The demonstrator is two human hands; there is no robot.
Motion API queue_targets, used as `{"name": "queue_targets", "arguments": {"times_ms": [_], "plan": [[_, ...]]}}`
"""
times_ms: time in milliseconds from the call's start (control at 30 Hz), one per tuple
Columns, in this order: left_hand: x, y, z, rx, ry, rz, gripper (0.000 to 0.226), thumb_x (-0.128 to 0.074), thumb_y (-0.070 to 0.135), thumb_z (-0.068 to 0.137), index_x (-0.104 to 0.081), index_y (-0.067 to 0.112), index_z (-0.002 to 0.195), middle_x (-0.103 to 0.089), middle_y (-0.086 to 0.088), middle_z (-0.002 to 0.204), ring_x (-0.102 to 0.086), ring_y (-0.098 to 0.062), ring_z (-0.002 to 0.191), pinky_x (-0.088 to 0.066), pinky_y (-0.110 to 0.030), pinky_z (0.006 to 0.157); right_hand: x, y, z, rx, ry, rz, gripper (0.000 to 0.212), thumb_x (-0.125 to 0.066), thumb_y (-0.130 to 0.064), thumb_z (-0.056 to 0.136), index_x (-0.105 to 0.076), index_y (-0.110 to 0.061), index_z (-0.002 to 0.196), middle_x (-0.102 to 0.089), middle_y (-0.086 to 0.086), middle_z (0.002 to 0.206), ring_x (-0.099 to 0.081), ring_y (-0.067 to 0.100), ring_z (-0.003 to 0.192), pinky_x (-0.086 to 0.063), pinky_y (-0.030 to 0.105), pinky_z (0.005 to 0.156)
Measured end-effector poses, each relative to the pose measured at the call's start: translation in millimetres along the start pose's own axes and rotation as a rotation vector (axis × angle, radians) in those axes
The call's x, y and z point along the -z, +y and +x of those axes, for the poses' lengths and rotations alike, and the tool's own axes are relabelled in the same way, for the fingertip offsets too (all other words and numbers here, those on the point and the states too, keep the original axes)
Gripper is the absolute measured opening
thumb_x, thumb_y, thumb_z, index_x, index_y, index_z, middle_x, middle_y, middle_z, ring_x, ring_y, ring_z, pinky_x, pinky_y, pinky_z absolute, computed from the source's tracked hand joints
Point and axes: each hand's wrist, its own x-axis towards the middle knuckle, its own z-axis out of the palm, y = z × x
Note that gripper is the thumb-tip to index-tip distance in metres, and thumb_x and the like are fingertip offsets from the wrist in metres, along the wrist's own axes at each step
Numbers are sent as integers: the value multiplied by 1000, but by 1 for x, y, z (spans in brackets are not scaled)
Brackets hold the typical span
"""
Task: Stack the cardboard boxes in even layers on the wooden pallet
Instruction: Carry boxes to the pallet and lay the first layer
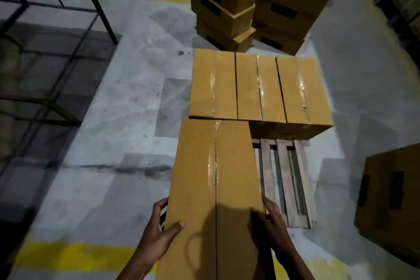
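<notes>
Cardboard box point(216, 188), long and taped along its top seam, is held over the near left part of the wooden pallet point(284, 179), its far end meeting the row already laid.

Head view, the only one I have from this rig. The box's near end runs off the bottom edge of the frame, and I cannot tell whether its underside rests on the slats or hangs above them. My left hand point(159, 232) grips the left near edge, thumb flat on the top face, fingers curled down the side. My right hand point(270, 223) grips the right edge likewise; it lies in shadow and its fingertips are hard to make out. Both forearms are cut off at the bottom.

Three boxes point(259, 88) sit side by side along the pallet's far edge, touching one another, tape seams up. They and the held box hide most of the pallet; only slats at the near right corner show. All boxes are sealed, so contents cannot be seen.

Beyond the pallet's far edge two stacks of boxes point(256, 4) stand on the floor point(127, 102), blurred, with dark labels I cannot read. Another box point(391, 200) lies tilted past the pallet's right edge, partly cut off. A dark metal rack point(52, 36) stands far left, blurred. A yellow floor line point(75, 254) crosses near the bottom.
</notes>
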Motion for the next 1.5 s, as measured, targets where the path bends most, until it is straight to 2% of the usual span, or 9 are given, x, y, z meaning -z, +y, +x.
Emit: {"name": "queue_targets", "arguments": {"times_ms": [67,167,300,500,633,833,1000,1267,1500], "plan": [[-9,-22,30,7,12,1,66,-83,31,87,-44,48,138,-58,39,124,-66,-3,115,-60,-34,89,-6,24,31,4,-31,15,49,-59,-55,93,-44,-57,140,-45,-30,138,-51,8,127,-45,28,97],[-21,-50,72,9,19,25,63,-79,22,92,-43,46,138,-59,42,120,-65,4,113,-59,-25,82,-15,62,76,-7,-53,73,60,-64,-65,82,-46,-61,139,-45,-35,137,-55,10,128,-50,42,105],[-31,-84,126,-24,28,76,64,-76,15,94,-43,47,137,-60,40,122,-63,6,116,-58,-21,84,-29,106,125,0,-68,109,52,-65,-46,94,-47,-62,140,-45,-26,143,-54,13,132,-49,50,108],[-38,-128,190,-75,18,108,63,-76,18,95,-42,48,140,-58,35,131,-60,4,122,-58,-23,88,-46,146,187,53,-92,94,53,-61,-45,96,-44,-62,142,-43,-30,147,-55,12,132,-51,49,107],[-37,-154,215,-88,33,143,63,-76,19,94,-42,48,139,-56,32,136,-57,8,124,-55,-16,89,-58,157,216,121,-120,50,50,-57,-37,101,-42,-68,138,-44,-42,136,-50,5,132,-46,40,108],[-36,-177,247,-91,36,166,64,-75,16,95,-41,41,143,-55,28,139,-55,8,126,-54,-12,88,-69,175,253,147,-112,10,55,-59,-31,103,-37,-48,151,-41,-32,142,-50,8,132,-47,26,102],[-36,-183,264,-97,56,208,65,-73,20,97,-37,39,148,-54,25,139,-56,19,114,-51,-7,84,-75,192,271,170,-94,-32,62,-59,-33,103,-32,-42,158,-36,-13,159,-47,14,138,-45,44,113],[-34,-189,267,-96,55,206,66,-73,25,97,-36,48,147,-53,28,141,-54,12,123,-49,-22,100,-81,196,272,192,-47,-45,62,-58,-29,104,-31,-42,158,-37,-14,158,-45,15,140,-43,47,115],[-32,-187,273,-112,77,225,68,-71,21,98,-34,45,150,-51,31,140,-53,16,121,-46,-20,98,-84,190,272,212,-51,-54,62,-57,-29,104,-30,-37,160,-37,-12,156,-44,13,139,-43,44,115]]}}
